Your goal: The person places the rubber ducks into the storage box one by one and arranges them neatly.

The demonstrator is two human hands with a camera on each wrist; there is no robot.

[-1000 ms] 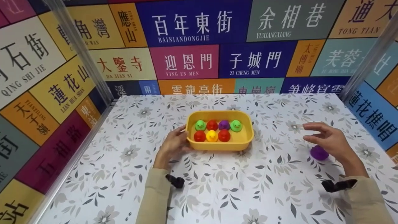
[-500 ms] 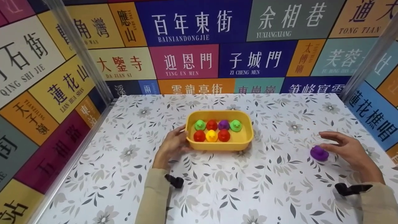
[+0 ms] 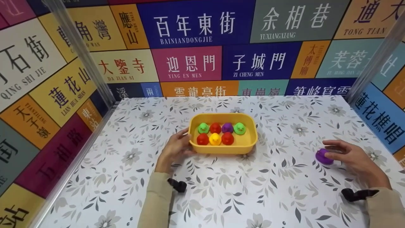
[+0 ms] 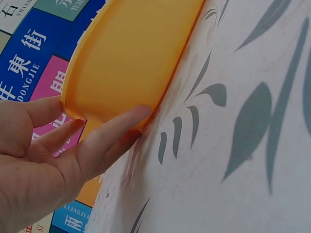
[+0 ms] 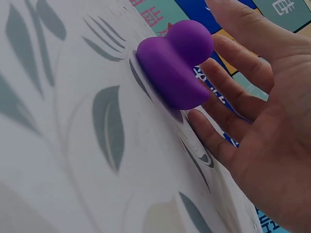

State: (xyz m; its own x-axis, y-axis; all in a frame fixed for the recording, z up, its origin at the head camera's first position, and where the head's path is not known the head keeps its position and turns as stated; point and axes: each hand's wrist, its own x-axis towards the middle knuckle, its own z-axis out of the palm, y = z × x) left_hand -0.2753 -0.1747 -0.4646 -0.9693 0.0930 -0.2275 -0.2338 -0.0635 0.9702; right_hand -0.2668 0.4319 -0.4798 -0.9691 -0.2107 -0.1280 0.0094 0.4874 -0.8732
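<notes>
The right hand (image 3: 351, 156) is spread loosely around the purple duck (image 3: 323, 156), fingertips touching its side but not yet pinching it; the duck sits on the floral desk (image 3: 284, 196), well apart from the tray. For a sure pickup, thumb and fingers are best closed on opposite sides of the rounded body, low down, since the soft shape may slip. Farther off, the yellow tray (image 3: 221, 148) is steadied by the left hand (image 3: 175, 148), its relaxed fingers laid against the wall; seven ducks are held inside.
</notes>
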